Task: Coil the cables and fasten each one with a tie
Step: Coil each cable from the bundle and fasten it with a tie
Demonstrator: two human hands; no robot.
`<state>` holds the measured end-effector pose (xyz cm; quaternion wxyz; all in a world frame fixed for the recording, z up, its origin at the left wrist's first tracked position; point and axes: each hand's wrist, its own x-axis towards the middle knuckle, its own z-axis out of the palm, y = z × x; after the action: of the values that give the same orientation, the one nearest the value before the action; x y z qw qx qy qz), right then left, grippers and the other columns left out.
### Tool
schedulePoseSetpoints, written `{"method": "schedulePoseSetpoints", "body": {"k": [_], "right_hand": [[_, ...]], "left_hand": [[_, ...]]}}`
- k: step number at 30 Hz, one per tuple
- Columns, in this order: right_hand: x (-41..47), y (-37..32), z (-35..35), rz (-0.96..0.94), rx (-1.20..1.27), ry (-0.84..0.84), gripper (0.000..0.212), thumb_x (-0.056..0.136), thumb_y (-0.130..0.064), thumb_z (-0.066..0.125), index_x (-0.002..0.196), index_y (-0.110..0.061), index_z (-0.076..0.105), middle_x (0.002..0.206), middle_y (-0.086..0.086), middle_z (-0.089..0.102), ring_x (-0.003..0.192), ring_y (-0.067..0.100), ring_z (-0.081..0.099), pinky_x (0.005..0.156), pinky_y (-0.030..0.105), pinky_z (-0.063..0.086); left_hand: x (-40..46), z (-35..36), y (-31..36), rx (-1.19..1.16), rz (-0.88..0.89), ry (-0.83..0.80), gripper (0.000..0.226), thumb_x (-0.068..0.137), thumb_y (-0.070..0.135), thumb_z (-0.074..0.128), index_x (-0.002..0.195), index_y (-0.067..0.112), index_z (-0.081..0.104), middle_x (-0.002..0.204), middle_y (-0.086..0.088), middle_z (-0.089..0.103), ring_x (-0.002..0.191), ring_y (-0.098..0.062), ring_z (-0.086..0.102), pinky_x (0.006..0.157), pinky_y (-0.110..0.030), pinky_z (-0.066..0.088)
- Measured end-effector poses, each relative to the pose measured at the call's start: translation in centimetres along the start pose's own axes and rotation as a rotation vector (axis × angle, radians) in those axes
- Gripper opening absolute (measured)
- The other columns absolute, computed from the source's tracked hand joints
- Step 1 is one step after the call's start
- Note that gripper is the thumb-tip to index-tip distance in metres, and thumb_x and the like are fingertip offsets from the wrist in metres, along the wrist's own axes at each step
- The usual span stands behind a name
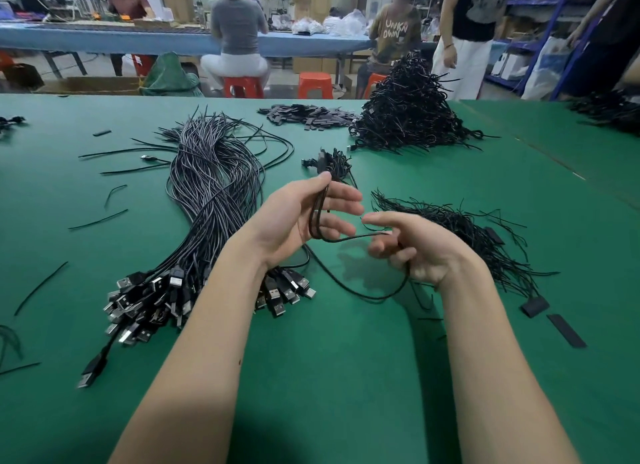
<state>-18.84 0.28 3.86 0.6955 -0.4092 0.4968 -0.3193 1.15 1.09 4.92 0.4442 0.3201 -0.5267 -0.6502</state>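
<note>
Head view: black cable [320, 217] half-coiled above the green table [346, 377], loops hung across the left hand [294, 221], pinned by the thumb with the other fingers fairly straight, likely to hold the coil's shape; right hand [412, 245] curled on the trailing length, probably feeding the next turn; uncoiled cables [207, 193] to the left, ties [460, 228] to the right, finished pile [408, 110] beyond; busy workshop behind, seated workers, orange stools [313, 84].
</note>
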Motion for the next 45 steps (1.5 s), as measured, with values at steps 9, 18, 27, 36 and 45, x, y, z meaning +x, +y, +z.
{"method": "schedulePoseSetpoints", "body": {"k": [9,18,27,36,45], "right_hand": [[-0.3,-1.9,2.0,-0.415,-0.087,0.096,0.017,0.098,0.0,0.05,0.094,-0.016,0.056,0.075,-0.001,0.061,0.051,0.008,0.048,0.043,0.017,0.038],[-1.3,-1.9,3.4,-0.489,-0.015,-0.123,0.014,0.102,0.002,0.047,0.097,-0.01,0.054,0.082,0.004,0.063,0.063,0.017,0.056,0.072,0.042,0.06],[-0.8,1.1,1.7,-0.112,-0.274,-0.382,0.013,0.104,-0.021,0.052,0.096,-0.011,0.051,0.071,0.011,0.064,0.074,0.027,0.067,0.082,0.04,0.055],[0.9,1.5,0.5,-0.174,-0.554,0.065,0.034,0.079,-0.043,0.085,0.09,-0.017,0.065,0.062,-0.005,0.061,0.056,0.011,0.055,0.061,0.025,0.053],[0.9,0.3,0.7,-0.601,-0.959,0.478,0.016,0.084,-0.031,0.077,0.091,-0.036,0.063,0.077,-0.017,0.064,0.076,0.006,0.061,0.067,0.029,0.043]], "left_hand": [[1.9,1.8,-1.6,0.368,-0.033,0.15,0.042,0.11,0.027,0.033,0.095,0.007,0.066,0.09,-0.002,0.078,0.089,-0.018,0.075,0.088,-0.034,0.06],[1.8,1.9,-1.2,0.409,0.092,0.291,0.04,0.11,0.028,0.032,0.089,0.015,0.063,0.054,0.011,0.06,0.053,0.0,0.059,0.056,-0.015,0.048],[0.5,0.2,0.9,-0.428,0.166,0.106,0.052,0.111,0.029,0.023,0.128,-0.007,0.056,0.129,-0.023,0.065,0.116,-0.034,0.066,0.088,-0.031,0.059],[0.0,0.0,0.3,-0.066,0.052,-0.043,0.049,0.11,0.03,0.025,0.124,-0.001,0.061,0.127,-0.015,0.068,0.099,-0.025,0.073,0.075,-0.024,0.059],[-0.4,-0.3,0.4,0.15,-0.166,-0.121,0.048,0.109,0.029,0.031,0.111,-0.001,0.068,0.117,-0.016,0.072,0.098,-0.034,0.073,0.073,-0.026,0.061]]}}
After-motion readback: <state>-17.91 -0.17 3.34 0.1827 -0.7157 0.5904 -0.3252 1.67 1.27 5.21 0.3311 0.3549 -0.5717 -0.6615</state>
